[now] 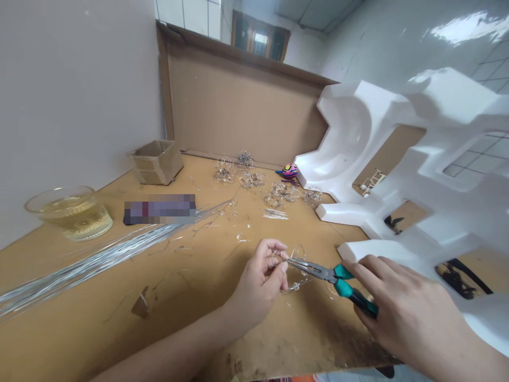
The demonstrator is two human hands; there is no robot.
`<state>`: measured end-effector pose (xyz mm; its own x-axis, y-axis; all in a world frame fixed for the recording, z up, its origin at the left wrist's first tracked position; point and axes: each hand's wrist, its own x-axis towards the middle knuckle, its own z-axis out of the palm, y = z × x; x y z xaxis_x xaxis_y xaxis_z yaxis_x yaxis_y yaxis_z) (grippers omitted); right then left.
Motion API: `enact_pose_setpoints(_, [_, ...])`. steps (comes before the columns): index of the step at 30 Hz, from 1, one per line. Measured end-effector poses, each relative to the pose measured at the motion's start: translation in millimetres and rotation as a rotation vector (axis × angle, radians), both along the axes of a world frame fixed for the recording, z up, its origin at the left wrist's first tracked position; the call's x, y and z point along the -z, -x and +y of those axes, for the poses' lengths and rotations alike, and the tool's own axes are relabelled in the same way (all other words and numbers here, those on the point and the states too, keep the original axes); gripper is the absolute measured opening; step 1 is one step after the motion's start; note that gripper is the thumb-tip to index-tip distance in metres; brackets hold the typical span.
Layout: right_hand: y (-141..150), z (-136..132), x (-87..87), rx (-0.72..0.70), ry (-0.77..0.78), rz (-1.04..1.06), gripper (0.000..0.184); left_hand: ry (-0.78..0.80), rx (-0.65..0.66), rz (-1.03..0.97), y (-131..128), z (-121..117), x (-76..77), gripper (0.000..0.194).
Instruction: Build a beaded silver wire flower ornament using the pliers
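One glass (90,228) holds pale yellow liquid (66,208), while one open-topped cardboard box (153,168) stands behind it, its bottom hidden from view. The person's left hand (258,286) has its fingertips pinched together on one looped wire piece (296,287) near the table's (207,323) front edge, where the tips of one pair of pliers (326,274) meet it, the right hand (409,297) wrapped around the handles. Farther back sit at least five coiled wire clusters (252,180).

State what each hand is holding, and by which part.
The right hand grips the pliers by their green-and-black handles; the left hand pinches a beaded wire piece by its left side, between thumb and fingers.
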<state>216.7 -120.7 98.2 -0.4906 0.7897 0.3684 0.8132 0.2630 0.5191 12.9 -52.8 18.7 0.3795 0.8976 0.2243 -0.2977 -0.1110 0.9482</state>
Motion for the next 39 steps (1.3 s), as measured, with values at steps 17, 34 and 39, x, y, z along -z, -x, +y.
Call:
enact_pose_setpoints(17, [-5,1,3.0,0.106,0.174,0.07,0.026,-0.019,0.034,-0.006,-1,3,3.5,0.014])
enact_pose_setpoints(34, [-10,66,78.2,0.334,0.388,0.688,0.034,0.379,0.152,-0.287,21,41,0.6,0.029])
enact_pose_setpoints(39, [-1,83,101.1,0.186,0.321,0.634,0.036,0.456,0.184,-0.312,19,41,4.1,0.029])
